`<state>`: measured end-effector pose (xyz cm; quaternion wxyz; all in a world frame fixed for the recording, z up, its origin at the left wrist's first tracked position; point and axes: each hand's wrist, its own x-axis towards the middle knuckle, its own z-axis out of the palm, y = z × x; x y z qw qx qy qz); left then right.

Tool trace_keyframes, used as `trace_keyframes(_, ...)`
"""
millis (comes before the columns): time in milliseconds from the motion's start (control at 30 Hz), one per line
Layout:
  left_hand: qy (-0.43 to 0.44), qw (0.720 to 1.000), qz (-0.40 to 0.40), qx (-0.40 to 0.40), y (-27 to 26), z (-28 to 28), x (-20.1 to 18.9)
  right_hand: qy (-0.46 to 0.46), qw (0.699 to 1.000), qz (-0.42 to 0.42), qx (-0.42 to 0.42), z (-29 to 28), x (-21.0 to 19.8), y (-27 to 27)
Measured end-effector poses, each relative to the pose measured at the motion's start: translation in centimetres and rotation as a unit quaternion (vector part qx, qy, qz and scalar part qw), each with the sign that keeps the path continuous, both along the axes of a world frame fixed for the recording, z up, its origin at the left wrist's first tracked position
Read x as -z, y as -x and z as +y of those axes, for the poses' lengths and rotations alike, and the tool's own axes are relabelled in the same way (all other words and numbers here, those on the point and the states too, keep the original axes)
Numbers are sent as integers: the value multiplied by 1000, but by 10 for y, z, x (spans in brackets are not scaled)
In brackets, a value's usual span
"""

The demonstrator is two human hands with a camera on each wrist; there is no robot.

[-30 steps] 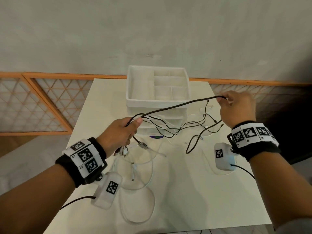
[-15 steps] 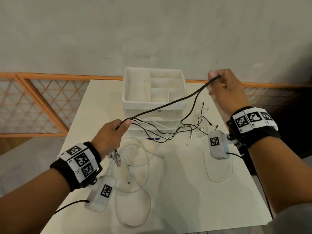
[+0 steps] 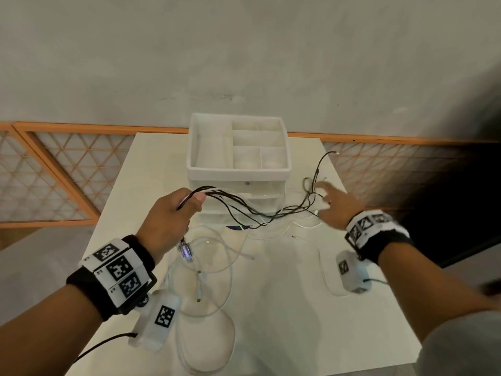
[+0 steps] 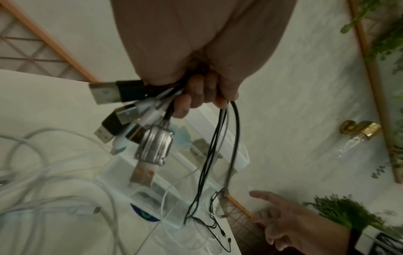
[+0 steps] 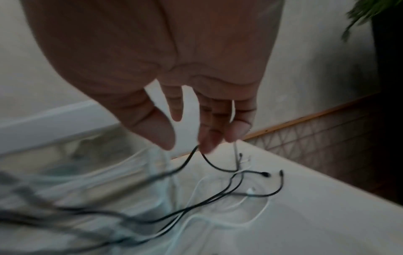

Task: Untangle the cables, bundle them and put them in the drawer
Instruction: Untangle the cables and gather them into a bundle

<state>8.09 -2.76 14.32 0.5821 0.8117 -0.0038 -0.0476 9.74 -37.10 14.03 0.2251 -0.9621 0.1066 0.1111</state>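
Note:
My left hand (image 3: 173,213) is raised above the table and grips several black and white cables (image 3: 244,213) in its fist. Their USB plugs (image 4: 150,150) hang below the curled fingers (image 4: 196,96). The black strands run right across the front of the white drawer unit (image 3: 238,172) to my right hand (image 3: 330,202). That hand hovers low with fingers spread and straight (image 5: 207,138). A black cable (image 5: 218,195) drapes at its fingertips and no finger curls round it. One black cable end (image 3: 334,153) sticks up by the table's right edge. Loose white cables (image 3: 217,267) loop on the table.
The white table (image 3: 284,308) carries the drawer unit at its far middle, with a divided tray on top. An orange lattice railing (image 3: 54,172) and a grey wall lie behind. The table's right edge runs close beside my right hand. Green plants (image 4: 340,212) show in the left wrist view.
My right hand has let go of the black cable it held high and has dropped toward the table with fingers spread. My left hand has risen a little, still gripping the bundle.

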Motion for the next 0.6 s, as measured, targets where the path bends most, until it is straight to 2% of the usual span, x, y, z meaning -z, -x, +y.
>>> trace_keyframes(67,-28,999,-25,23,2,-10,-5,-82,995,-15,-45,27,4,20)
trace_keyframes(133,-69,993,-53,76,7,-27,-12,-181,977,-53,-100,63,2,36)
trace_keyframes(167,-84,988,-63,114,12,-37,-17,-202,970,-58,-123,80,1,43)
trace_keyframes(233,-88,977,-56,188,21,-52,-25,-184,968,-46,-163,103,-2,47)
trace_keyframes(300,-83,970,-27,227,27,-59,-30,-168,977,-33,-128,100,-1,39)
trace_keyframes(333,-79,968,-8,238,28,-60,-31,-166,980,-65,-89,92,1,33)
trace_keyframes(400,-101,961,21,257,27,-59,-25,-146,964,-223,-23,78,6,27)
trace_keyframes(433,-129,957,29,257,26,-59,-21,-143,948,-284,-16,73,9,27)
trace_keyframes(467,-158,956,32,245,25,-59,-17,-151,942,-300,-20,70,11,29)
trace_keyframes(533,-195,961,30,195,24,-58,-8,-181,956,-228,-35,63,23,35)
trace_keyframes(600,-210,966,38,144,22,-54,2,-162,974,-156,-10,48,46,42)
